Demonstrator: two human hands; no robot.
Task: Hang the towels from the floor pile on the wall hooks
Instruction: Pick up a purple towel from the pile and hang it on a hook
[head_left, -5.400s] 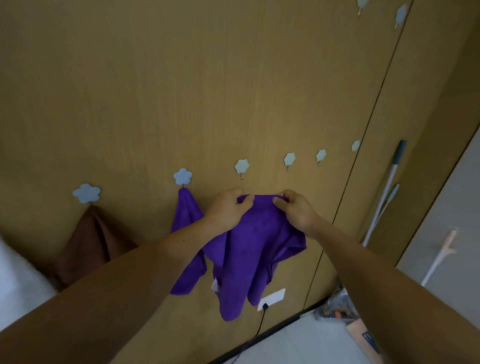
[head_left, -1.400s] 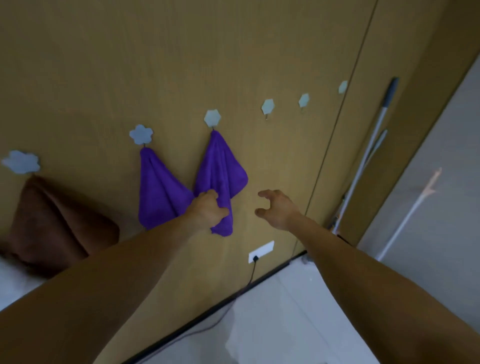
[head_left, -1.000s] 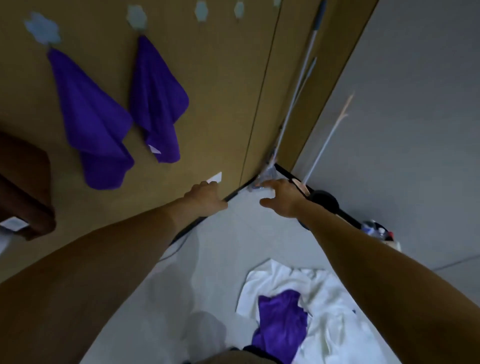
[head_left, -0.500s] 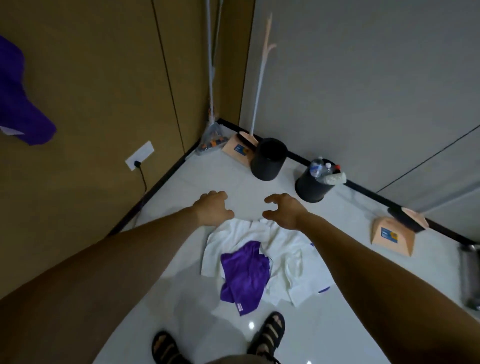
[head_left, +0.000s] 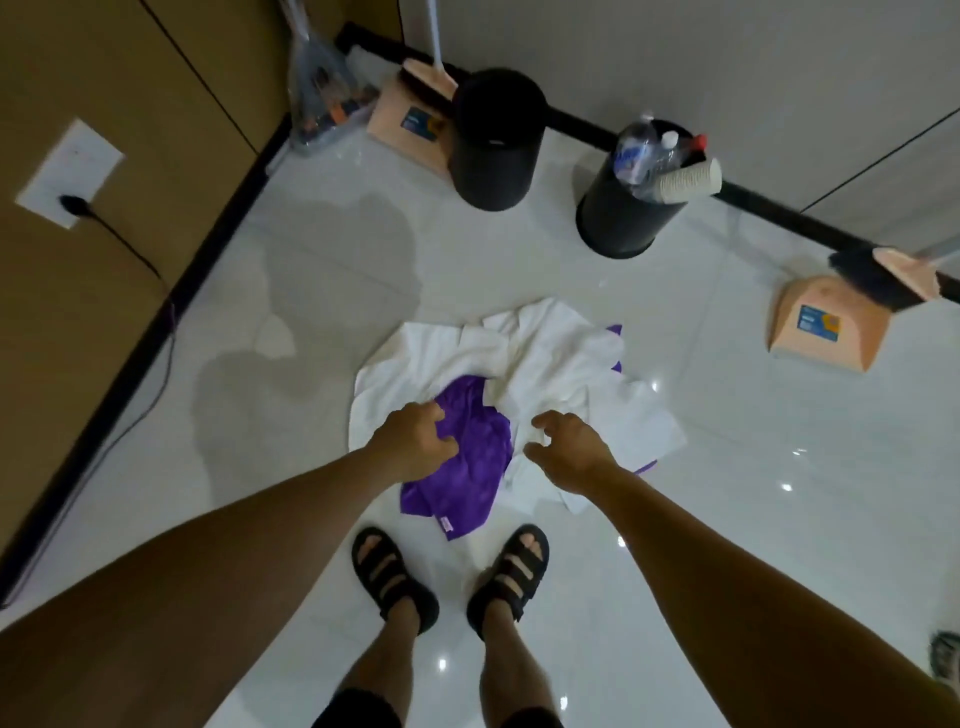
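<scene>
Purple towel (head_left: 475, 467) lies on top of the white towels (head_left: 550, 358) in the pile on the floor (head_left: 753, 467), straight ahead of your sandals (head_left: 389, 571) and under both hands. Its long axis runs away from you. The near end, with a small tag, is just in front of your toes and the far end is tucked against the white cloth. Your left hand (head_left: 415, 441) is the nearer one, over the towel's left edge with fingers curled and thumb under them. I cannot tell whether it has cloth pinched or is only hovering. Your right hand (head_left: 569, 452) is just beside the towel's right edge, over white cloth, with fingers loosely bent and spread and nothing in it. The hands are apart, with the purple strip between them. Judgement: the left should take this one along the left edge, and the right can catch the far side. Wood-panel wall (head_left: 104, 312) is off to your left and the hooks are out of view. Risk: white cloth lifting along with it.
</scene>
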